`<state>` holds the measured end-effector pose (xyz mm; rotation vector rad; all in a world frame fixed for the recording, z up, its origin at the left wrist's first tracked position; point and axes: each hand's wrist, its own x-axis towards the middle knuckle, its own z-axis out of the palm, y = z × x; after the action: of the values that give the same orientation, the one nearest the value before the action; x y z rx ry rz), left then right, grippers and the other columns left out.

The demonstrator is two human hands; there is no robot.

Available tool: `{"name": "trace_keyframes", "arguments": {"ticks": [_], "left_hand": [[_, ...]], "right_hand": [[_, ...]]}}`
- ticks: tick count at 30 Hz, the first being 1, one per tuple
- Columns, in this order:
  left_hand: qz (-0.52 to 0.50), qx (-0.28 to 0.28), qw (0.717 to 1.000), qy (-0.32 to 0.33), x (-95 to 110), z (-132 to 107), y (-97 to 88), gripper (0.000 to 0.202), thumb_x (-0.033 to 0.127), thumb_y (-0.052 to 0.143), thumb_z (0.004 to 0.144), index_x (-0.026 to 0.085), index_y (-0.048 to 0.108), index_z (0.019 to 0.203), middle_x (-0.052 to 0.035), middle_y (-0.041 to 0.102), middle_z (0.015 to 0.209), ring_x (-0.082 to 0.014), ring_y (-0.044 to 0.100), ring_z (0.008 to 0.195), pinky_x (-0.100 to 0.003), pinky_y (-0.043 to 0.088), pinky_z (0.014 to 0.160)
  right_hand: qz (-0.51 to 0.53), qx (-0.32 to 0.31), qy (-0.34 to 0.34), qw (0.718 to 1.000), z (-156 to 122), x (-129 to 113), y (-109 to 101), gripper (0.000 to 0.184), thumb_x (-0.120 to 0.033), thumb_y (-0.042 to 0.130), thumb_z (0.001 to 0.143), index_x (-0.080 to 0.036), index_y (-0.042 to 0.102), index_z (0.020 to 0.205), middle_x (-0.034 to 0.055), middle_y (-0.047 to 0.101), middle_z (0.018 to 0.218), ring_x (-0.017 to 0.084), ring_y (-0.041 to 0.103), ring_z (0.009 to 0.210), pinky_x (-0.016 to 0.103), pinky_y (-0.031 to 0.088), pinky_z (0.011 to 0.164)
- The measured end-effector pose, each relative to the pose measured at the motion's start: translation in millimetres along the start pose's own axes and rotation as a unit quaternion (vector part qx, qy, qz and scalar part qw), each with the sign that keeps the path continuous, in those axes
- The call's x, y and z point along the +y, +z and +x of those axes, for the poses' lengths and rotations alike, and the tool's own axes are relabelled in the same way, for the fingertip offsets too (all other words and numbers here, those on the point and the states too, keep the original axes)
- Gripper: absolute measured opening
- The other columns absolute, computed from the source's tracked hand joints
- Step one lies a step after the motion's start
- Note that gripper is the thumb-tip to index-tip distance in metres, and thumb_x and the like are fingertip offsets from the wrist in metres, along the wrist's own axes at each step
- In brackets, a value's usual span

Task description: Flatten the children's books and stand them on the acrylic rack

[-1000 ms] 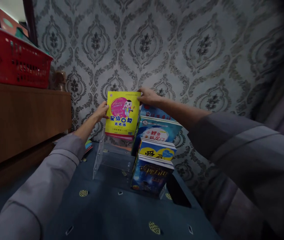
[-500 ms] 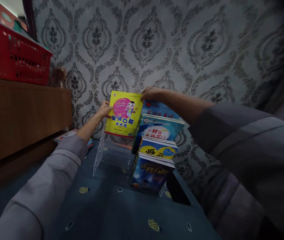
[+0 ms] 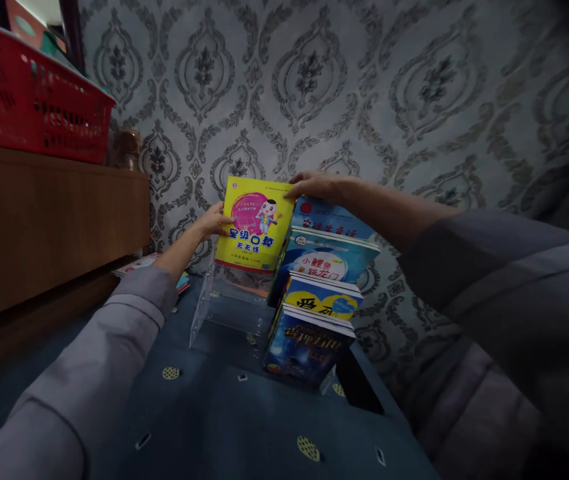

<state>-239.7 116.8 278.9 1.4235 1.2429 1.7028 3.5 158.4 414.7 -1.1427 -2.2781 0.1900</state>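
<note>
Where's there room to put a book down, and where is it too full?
Free: the left steps of the clear rack under the yellow book that the left hand and right hand hold, and the blue cloth in front of the rack. Crowded: the rack's right side, with four tiered books, and the loose books by the wooden cabinet.

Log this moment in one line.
left hand: holds yellow book | right hand: holds its top corner | book: over clear rack, beside blue books
</note>
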Motion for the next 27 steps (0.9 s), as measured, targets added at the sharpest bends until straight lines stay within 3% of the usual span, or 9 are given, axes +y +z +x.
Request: {"name": "trace_keyframes", "arguments": {"ticks": [3,6,12,17,20,27], "left_hand": [[0.018,-0.021,1.000,-0.013,2.0,-1.4,-7.1,0.051,0.011,0.072,0.061,0.020,0.058,0.109,-0.0037,0.072,0.100,-0.0181,0.069,0.077,-0.019,0.054,0.050],[0.028,-0.007,1.000,-0.006,2.6,-1.0,-9.7,0.055,0.011,0.072,0.061,0.021,0.058,0.113,-0.0037,0.072,0.100,-0.0180,0.070,0.077,-0.016,0.050,0.046],[0.075,-0.003,0.997,-0.027,-4.5,-2.6,1.9,0.055,0.005,0.068,0.055,0.019,0.060,0.108,-0.0031,0.073,0.093,-0.0191,0.069,0.073,-0.016,0.044,0.043],[0.063,0.018,0.998,-0.018,-11.6,-3.1,0.3,0.058,0.008,0.067,0.058,0.021,0.059,0.113,-0.0036,0.074,0.096,-0.0197,0.070,0.075,-0.015,0.038,0.042],[0.058,0.025,0.998,-0.019,-16.0,-1.5,0.1,0.057,0.011,0.068,0.059,0.021,0.059,0.114,-0.0034,0.074,0.094,-0.0191,0.069,0.074,-0.015,0.035,0.042],[0.070,-0.004,0.997,-0.038,-14.4,0.8,4.1,0.047,0.012,0.067,0.058,0.020,0.063,0.105,-0.0033,0.074,0.084,-0.0181,0.068,0.067,-0.015,0.034,0.041]], "right_hand": [[0.032,-0.057,0.018,0.998,-6.7,-8.9,-3.1,0.016,-0.024,0.079,0.080,-0.021,0.073,0.095,0.0059,0.075,0.084,0.023,0.070,0.079,0.034,0.057,0.070],[0.036,-0.105,-0.004,0.994,-10.3,-17.2,-3.3,0.006,-0.020,0.072,0.086,-0.021,0.074,0.091,0.0062,0.075,0.087,0.022,0.070,0.081,0.035,0.056,0.073],[-0.108,-0.085,-0.007,0.991,-5.4,-14.5,6.0,0.014,-0.004,0.073,0.076,-0.017,0.072,0.081,0.0067,0.069,0.077,0.029,0.067,0.087,0.041,0.053,0.076],[-0.044,-0.071,-0.004,0.996,-4.0,-12.2,10.3,0.006,-0.017,0.064,0.088,-0.019,0.068,0.085,0.0059,0.067,0.075,0.023,0.065,0.074,0.037,0.054,0.068],[-0.033,-0.068,-0.003,0.997,-5.5,-14.7,10.4,0.015,-0.026,0.058,0.093,-0.020,0.067,0.082,0.0063,0.067,0.074,0.021,0.063,0.069,0.036,0.053,0.064],[-0.109,-0.067,-0.014,0.992,-11.3,-9.6,2.2,0.006,-0.022,0.070,0.085,-0.020,0.069,0.079,0.0073,0.067,0.077,0.026,0.065,0.084,0.038,0.053,0.073]]}}
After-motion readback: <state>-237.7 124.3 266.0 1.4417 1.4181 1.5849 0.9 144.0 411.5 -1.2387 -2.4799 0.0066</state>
